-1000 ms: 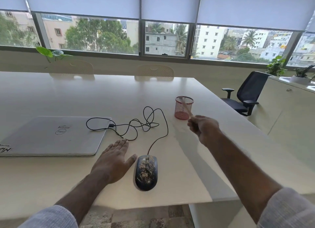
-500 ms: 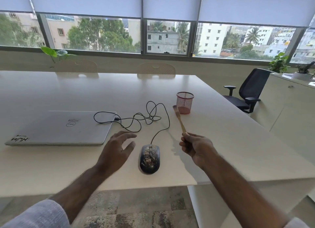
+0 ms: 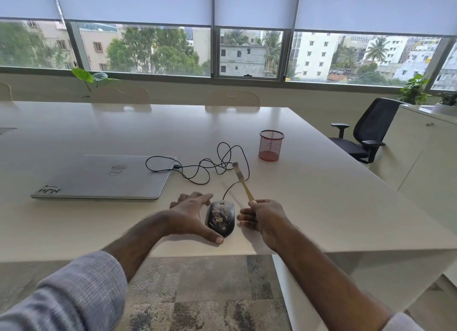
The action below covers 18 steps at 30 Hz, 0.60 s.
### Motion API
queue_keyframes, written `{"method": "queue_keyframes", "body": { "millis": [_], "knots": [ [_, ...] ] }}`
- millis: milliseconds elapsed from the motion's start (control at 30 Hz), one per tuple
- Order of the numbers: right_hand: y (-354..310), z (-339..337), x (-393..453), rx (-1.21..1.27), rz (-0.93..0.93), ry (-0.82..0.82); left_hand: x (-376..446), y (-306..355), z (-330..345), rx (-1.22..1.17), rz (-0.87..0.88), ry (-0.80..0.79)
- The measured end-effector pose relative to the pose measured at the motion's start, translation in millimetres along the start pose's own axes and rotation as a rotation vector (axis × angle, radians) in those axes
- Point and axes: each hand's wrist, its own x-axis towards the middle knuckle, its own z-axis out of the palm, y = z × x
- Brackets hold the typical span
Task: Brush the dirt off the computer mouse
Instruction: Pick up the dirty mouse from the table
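Fingers, left hand: spread wide, curved around the left flank of the computer mouse, thumb at its near edge; actual contact cannot be told.
Fingers, right hand: curled round the wooden handle of a small brush; bristle end raised, pointing up and away from the person, clear of the mouse.
Computer mouse: black, wired, speckled with pale dirt over its top; lies near the front edge of the white table, between the two hands.
Mouse cable: black, loosely tangled on the tabletop, running back to the right side of the laptop.
Laptop: silver, lid closed, sticker on near left corner; left of the mouse, well apart.
Mesh pen cup: red, upright, beyond the mouse towards the right.
Office chair: black, beside the table's right side.
Windows: blinds partly lowered.
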Motion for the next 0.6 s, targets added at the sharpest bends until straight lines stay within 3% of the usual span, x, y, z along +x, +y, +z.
{"method": "queue_keyframes", "body": {
  "millis": [600],
  "knots": [
    [3, 4, -28, -0.055, -0.042, -0.029, -22, 13, 22, -0.163, 0.016, 0.195]
  ]
}}
